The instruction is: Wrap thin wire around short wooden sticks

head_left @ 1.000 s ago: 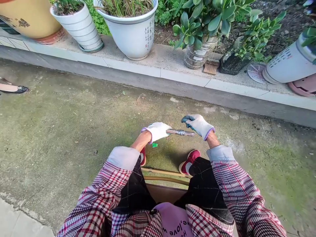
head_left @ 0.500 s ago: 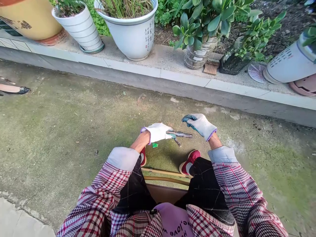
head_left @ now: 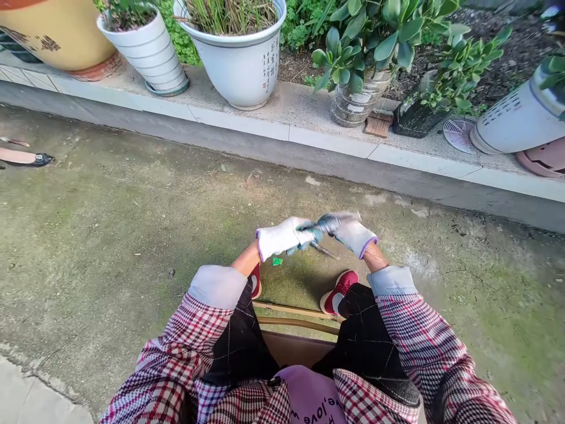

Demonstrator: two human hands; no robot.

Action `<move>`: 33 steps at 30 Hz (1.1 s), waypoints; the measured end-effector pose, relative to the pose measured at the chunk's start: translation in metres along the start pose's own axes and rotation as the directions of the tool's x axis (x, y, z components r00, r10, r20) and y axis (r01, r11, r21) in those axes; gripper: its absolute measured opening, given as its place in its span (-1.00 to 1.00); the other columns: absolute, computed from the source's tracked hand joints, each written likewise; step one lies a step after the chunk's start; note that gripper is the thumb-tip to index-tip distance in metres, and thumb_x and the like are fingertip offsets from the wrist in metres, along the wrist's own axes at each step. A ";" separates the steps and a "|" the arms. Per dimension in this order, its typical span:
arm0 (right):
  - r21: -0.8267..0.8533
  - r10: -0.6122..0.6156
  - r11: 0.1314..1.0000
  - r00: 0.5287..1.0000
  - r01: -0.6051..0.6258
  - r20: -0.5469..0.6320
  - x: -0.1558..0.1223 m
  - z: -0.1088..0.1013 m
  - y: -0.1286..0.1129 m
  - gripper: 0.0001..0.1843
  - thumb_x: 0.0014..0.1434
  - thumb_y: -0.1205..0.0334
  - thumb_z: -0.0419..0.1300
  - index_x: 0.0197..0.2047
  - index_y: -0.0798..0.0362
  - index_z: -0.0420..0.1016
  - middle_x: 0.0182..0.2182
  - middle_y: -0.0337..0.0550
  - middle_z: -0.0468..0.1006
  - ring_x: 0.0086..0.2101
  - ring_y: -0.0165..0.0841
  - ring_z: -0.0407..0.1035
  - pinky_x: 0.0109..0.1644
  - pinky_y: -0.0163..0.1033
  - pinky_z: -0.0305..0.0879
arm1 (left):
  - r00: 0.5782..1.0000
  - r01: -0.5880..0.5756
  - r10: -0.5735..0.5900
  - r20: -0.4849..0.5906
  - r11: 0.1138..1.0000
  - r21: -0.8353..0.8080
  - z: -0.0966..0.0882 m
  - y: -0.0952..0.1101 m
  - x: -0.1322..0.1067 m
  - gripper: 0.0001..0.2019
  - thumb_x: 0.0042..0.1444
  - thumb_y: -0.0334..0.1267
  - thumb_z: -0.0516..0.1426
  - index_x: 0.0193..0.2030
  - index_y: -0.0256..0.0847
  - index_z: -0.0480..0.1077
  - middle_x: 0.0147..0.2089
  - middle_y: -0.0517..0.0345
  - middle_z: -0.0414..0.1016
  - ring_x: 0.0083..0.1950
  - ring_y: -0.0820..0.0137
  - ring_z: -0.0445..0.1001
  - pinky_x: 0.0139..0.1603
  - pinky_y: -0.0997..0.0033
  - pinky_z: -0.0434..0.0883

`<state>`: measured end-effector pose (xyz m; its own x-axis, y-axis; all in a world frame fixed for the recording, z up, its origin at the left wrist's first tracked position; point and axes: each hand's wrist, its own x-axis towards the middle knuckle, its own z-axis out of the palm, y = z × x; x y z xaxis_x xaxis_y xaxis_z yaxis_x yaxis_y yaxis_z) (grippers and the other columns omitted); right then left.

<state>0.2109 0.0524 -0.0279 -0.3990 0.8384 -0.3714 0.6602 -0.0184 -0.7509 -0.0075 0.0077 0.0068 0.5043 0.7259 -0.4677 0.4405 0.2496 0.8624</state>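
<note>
My left hand (head_left: pixel 282 237), in a white glove with a dark green palm, is closed around a forked stick. The stick's wrapped arm (head_left: pixel 327 224) shows cord or wire wound about it and is smeared by motion. A thinner lower prong (head_left: pixel 324 252) points down to the right. My right hand (head_left: pixel 352 232), gloved alike, is at the wrapped arm with curled, blurred fingers. The thin cord seen pinched in them a moment ago cannot be made out now. A small green scrap (head_left: pixel 276 261) lies on the ground below my left hand.
Beyond my hands runs a low tiled ledge (head_left: pixel 238 125) bearing potted plants, among them a large white pot (head_left: pixel 238 65) and a ribbed pot (head_left: pixel 152 53). My red shoes (head_left: pixel 339 290) stand below. At the far left a person's foot in a black shoe (head_left: pixel 43 159) shows.
My right hand has come down and left, from above and right of the stick onto its wrapped arm. The stick's wrapped arm now tilts upward. My left hand keeps its grip.
</note>
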 end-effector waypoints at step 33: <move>-0.204 0.172 0.929 0.850 -0.307 -0.497 -0.021 -0.089 0.061 -0.90 0.17 0.30 0.27 -0.30 0.06 0.65 -0.31 0.07 0.63 -0.36 -0.20 0.38 -0.21 -0.07 0.19 | 0.465 -0.456 -0.328 -0.822 0.707 -0.540 -0.146 -0.063 -0.046 -0.47 0.45 0.14 -0.33 -0.26 -0.17 0.22 -0.61 0.44 -0.12 -0.58 0.58 -0.15 -0.50 0.47 0.01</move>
<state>0.3166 0.0816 -0.0175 0.0910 0.9806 -0.1735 0.8660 -0.1639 -0.4725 -0.1670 0.0519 0.0026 -0.5207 0.7825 -0.3413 -0.3194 0.1921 0.9279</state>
